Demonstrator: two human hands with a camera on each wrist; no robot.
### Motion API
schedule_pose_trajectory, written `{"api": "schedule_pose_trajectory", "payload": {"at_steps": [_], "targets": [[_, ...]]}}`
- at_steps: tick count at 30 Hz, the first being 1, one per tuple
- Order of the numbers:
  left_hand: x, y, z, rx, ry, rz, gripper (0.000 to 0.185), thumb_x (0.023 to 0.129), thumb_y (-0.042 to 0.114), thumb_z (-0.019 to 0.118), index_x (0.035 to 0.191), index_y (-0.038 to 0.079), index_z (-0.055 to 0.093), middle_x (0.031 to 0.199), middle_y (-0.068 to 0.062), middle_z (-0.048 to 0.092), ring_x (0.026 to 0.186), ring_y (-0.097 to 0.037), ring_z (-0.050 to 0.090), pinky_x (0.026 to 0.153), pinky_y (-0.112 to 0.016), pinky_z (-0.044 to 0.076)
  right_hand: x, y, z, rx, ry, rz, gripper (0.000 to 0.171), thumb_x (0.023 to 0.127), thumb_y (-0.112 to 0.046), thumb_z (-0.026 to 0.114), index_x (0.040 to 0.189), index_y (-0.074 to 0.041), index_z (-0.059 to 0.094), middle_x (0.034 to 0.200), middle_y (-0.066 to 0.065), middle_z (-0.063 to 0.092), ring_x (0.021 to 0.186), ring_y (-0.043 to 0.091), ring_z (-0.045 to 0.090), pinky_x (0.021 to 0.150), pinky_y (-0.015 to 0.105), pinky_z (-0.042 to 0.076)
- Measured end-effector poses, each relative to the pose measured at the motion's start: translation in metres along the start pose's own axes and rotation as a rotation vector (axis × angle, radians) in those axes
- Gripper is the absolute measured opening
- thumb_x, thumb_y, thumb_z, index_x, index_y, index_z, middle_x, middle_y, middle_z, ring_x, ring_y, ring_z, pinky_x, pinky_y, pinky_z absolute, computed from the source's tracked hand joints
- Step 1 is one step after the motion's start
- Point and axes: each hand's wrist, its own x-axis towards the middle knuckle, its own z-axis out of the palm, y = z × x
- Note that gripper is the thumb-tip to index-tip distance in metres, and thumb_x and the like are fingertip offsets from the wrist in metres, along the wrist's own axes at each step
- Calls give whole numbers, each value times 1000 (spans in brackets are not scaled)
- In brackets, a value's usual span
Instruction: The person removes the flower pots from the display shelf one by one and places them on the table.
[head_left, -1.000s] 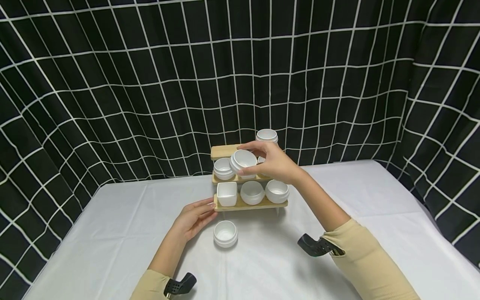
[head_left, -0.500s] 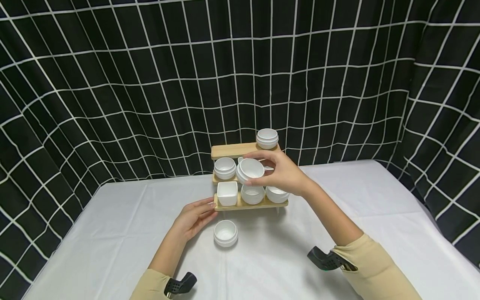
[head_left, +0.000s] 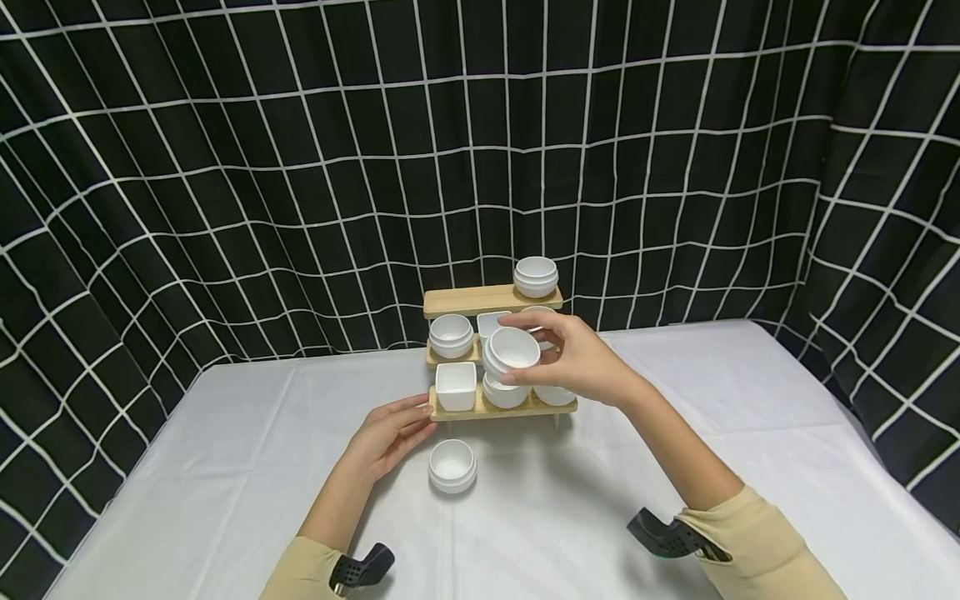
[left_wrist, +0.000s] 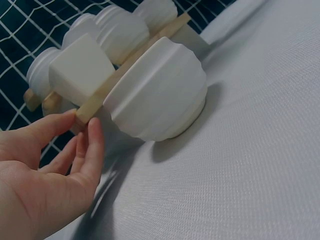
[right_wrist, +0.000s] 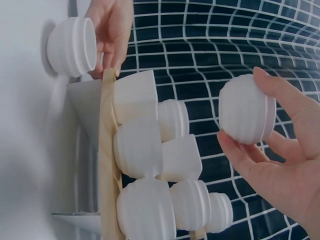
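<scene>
We note the right hand (head_left: 577,360) pinching a round white cup (head_left: 512,351) tilted in air before the wooden rack (head_left: 495,407), directly above the table cup (head_left: 452,465), while open left fingers (head_left: 405,417) steady the rack's end.

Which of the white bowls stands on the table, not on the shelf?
The round bowl before the shelf, beside the left hand.

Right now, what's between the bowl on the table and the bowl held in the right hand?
In the head view, the wooden rack's bottom shelf with its round bowl lies between the table bowl and the held bowl.
</scene>
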Motion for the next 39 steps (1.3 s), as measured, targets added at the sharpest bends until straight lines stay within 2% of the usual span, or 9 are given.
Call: {"api": "schedule_pose_trajectory", "payload": {"at_steps": [6, 9, 14, 21, 27, 39], "targets": [[1, -1, 0, 0, -8, 2, 51, 103, -8, 55, 151, -18, 40, 112, -11, 70, 95, -10, 72, 94, -21, 63, -5, 6, 1, 65, 2, 1, 68, 80, 4, 88, 141, 8, 58, 135, 21, 63, 103, 18, 67, 88, 22, 63], [1, -1, -1, -1, -8, 2, 51, 104, -9, 55, 151, -18, 40, 112, -11, 70, 95, -10, 72, 94, -21, 63, -7, 8, 2, 82, 4, 3, 63, 80, 5, 87, 137, 9, 59, 130, 22, 64, 104, 18, 68, 91, 24, 63], [0, -1, -1, -2, -5, 4, 51, 103, -9, 55, 151, -19, 39, 112, -11, 70, 95, -10, 72, 93, -21, 64, -11, 13, 4, 80, 10, 6, 61, 81, 4, 87, 135, 10, 60, 134, 23, 61, 109, 22, 65, 96, 27, 64], [0, -1, 0, 3, -2, 6, 50, 104, -9, 55, 151, -19, 40, 112, -12, 69, 95, -10, 71, 93, -22, 64, -15, 20, 7, 78, 1, -9, 62, 80, 4, 88, 135, 10, 60, 141, 24, 58, 114, 21, 63, 95, 25, 64], [0, -1, 0, 4, -3, 11, 50, 104, -9, 55, 151, -18, 41, 113, -12, 69, 95, -10, 72, 93, -22, 64, -18, 25, 10, 84, -1, 4, 62, 80, 3, 89, 135, 8, 61, 139, 22, 60, 112, 16, 63, 94, 25, 64], [0, -1, 0, 1, 6, 7, 50, 103, -9, 56, 150, -18, 41, 110, -11, 70, 94, -11, 72, 92, -22, 64, -26, 34, 17, 61, -6, 21, 59, 79, 2, 90, 131, 8, 63, 135, 23, 61, 111, 25, 61, 97, 29, 63]]}}
